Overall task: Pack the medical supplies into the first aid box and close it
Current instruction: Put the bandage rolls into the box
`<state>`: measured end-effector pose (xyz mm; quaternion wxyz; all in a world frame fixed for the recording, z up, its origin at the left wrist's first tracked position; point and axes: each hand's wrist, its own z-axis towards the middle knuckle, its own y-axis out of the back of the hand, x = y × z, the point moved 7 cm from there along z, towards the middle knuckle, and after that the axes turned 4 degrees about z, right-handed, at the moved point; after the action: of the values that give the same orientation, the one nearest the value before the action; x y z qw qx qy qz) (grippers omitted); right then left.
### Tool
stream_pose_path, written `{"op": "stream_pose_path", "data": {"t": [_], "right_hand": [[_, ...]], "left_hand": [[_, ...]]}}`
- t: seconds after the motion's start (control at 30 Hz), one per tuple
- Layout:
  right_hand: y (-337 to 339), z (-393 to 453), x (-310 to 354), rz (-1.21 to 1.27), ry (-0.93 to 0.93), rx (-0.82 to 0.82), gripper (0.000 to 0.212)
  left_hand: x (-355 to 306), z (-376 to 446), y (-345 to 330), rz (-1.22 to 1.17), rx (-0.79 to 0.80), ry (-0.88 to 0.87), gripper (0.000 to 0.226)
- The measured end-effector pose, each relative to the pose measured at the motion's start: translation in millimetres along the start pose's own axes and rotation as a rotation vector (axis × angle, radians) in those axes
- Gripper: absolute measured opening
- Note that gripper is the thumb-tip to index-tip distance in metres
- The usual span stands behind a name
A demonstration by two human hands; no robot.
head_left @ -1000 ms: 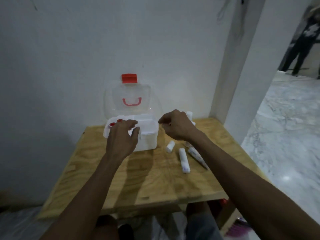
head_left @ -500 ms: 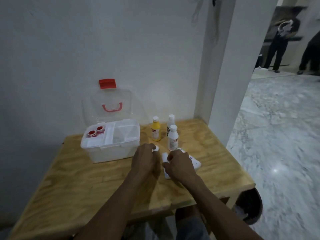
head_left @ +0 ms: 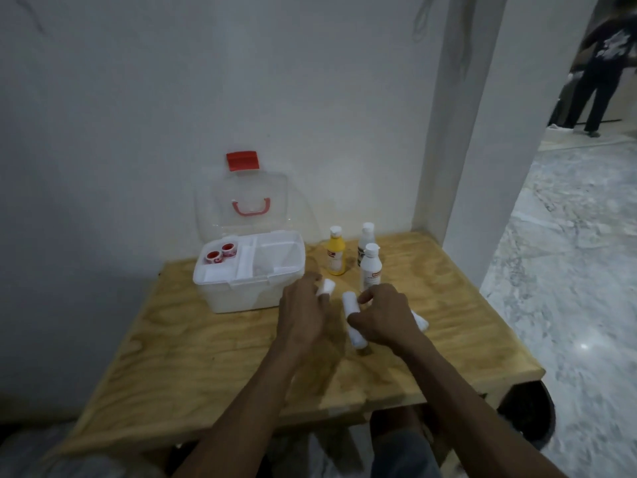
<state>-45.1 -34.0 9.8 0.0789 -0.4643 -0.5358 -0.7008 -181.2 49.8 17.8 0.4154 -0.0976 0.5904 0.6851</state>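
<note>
The white first aid box [head_left: 241, 294] stands open on the wooden table [head_left: 213, 357], its clear lid [head_left: 256, 205] with a red latch leaning against the wall. Two red-and-white tape rolls [head_left: 220, 253] lie in its left tray compartment. My left hand [head_left: 303, 312] pinches a small white bandage roll [head_left: 326, 287] just right of the box. My right hand [head_left: 382, 315] grips a long white bandage roll [head_left: 351, 315] lying on the table; another white roll [head_left: 421, 320] pokes out behind it. A yellow bottle [head_left: 336, 251] and two white bottles [head_left: 370, 267] stand behind my hands.
A white wall runs behind the table and a white pillar [head_left: 482, 132] stands at its right rear corner. The table's right edge drops to a marble floor [head_left: 568, 270]. A person [head_left: 599, 63] stands far off at the upper right.
My hands left the box and dropped to the rolls right of it. The left one took up the small roll and the right closed on the long one. The view shifted.
</note>
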Motion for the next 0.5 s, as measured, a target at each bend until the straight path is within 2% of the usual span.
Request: {"op": "stream_pose_path", "data": {"t": [0.1, 0.2, 0.27, 0.4, 0.5], "right_hand": [[4, 0, 27, 0.114, 0.018, 0.004, 0.041], [-5, 8, 68, 0.217, 0.068, 0.044, 0.052], [-14, 16, 99, 0.233, 0.121, 0.046, 0.052], [-40, 36, 150, 0.246, 0.187, 0.047, 0.045], [-62, 52, 177, 0.239, 0.189, 0.082, 0.042]], "left_hand": [[4, -6, 50, -0.054, -0.161, -0.021, 0.029], [27, 0, 101, -0.080, -0.283, 0.053, 0.031], [49, 10, 129, -0.075, -0.344, 0.099, 0.030], [94, 32, 164, -0.009, -0.372, 0.281, 0.029], [111, 48, 170, 0.023, -0.339, 0.330, 0.030]]}}
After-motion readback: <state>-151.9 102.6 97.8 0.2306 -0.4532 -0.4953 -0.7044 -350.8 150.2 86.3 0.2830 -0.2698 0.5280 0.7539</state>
